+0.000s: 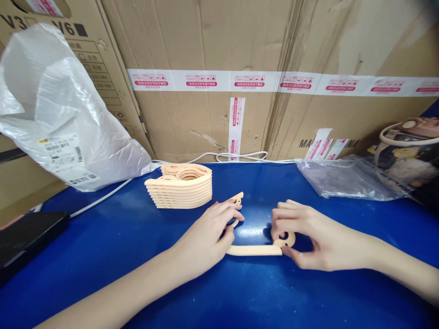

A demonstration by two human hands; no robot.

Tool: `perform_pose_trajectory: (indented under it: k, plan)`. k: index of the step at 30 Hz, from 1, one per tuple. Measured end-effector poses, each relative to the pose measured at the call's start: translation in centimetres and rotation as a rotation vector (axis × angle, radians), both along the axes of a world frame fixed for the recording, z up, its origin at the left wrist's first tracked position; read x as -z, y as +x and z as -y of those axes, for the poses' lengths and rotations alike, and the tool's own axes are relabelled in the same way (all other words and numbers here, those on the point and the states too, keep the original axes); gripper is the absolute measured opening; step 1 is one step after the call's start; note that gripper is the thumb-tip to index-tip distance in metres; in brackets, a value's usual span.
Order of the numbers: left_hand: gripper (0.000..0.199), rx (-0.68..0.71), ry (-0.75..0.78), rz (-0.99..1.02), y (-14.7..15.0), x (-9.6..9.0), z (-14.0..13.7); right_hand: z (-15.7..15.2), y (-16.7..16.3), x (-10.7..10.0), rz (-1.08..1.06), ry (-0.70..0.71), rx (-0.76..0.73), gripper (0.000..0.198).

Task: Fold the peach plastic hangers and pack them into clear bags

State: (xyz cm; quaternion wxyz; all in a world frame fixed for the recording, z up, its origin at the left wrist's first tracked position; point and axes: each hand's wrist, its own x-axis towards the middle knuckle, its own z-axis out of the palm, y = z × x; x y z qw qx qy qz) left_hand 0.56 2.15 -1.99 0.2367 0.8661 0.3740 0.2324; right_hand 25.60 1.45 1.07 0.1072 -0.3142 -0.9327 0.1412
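Observation:
A peach plastic folding hanger (pixel 254 250) is held low over the blue table between my two hands. My left hand (pixel 209 230) grips its left part, fingers bent around a ringed piece, and a narrow end shows above the fingertips. At the other end, my right hand (pixel 308 233) pinches the rounded end with a hole, thumb below and fingers above. The fingers cover part of the hanger, so its full shape is hidden. Left of and behind my left hand stands a neat stack of matching folded hangers (pixel 181 192).
A white plastic mailer bag (pixel 68 114) leans at the left by a dark phone-like device (pixel 30 242). Large cardboard boxes (pixel 192 123) wall off the back, with a white cable (pixel 240 155) along their base. A clear plastic bag (pixel 343 178) and a patterned bag (pixel 411 151) lie at right.

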Motion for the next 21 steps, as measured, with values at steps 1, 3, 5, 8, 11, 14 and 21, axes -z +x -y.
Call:
perform_pose_trajectory:
  k: [1,3,5,8,11,14,21]
  plan:
    - [0.029,0.005,0.000,0.017,0.0,0.1,-0.1,0.1,0.0,-0.2,0.008,-0.031,-0.015,0.011]
    - [0.029,0.012,-0.024,0.066,-0.1,0.3,-0.2,0.1,0.0,-0.5,0.020,-0.066,-0.048,0.015]
    - [0.029,0.003,-0.071,0.114,-0.1,0.2,-0.3,0.0,0.2,-0.7,0.030,-0.082,-0.076,0.017]
    - [0.031,-0.035,-0.098,0.123,-0.1,0.0,-0.3,0.0,0.3,-1.0,0.035,-0.147,-0.087,0.020]
    - [0.025,-0.070,-0.057,0.068,-0.1,-0.2,-0.2,0.3,0.0,-0.9,0.009,-0.194,-0.092,0.030]
    - [0.023,-0.084,-0.007,0.010,-0.1,-0.1,-0.2,0.9,-0.6,-0.5,-0.034,-0.134,-0.088,0.020]
    - [0.021,-0.091,0.056,-0.103,0.3,-0.2,-0.3,1.8,-1.2,1.0,-0.010,0.113,-0.081,0.017]
